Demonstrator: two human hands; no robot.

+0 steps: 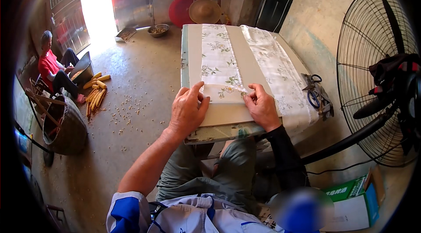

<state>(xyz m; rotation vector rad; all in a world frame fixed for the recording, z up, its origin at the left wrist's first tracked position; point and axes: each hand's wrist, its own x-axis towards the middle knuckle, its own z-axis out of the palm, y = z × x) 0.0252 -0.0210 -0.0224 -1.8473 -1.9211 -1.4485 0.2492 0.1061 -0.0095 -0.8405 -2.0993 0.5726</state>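
A strip of white floral fabric (218,51) lies lengthwise on the board-topped table (219,117), its near end folded over. My left hand (188,106) holds the left corner of that fold, with the thumb and fingers at its edge. At the right corner, my right hand (262,106) pinches the fold between thumb and fingers. A second floral strip (274,64) runs beside it to the right and hangs over the near table edge. Scissors with dark handles (313,97) rest by the right edge of this strip, next to a dark crumpled cloth (325,103).
A large standing fan (377,75) is close on the right, above a green and white box (348,206). On the left, a person in red (50,64) sits by a bin (84,68), corn cobs (96,95) and a woven basket (66,123). Kernels are scattered over the floor.
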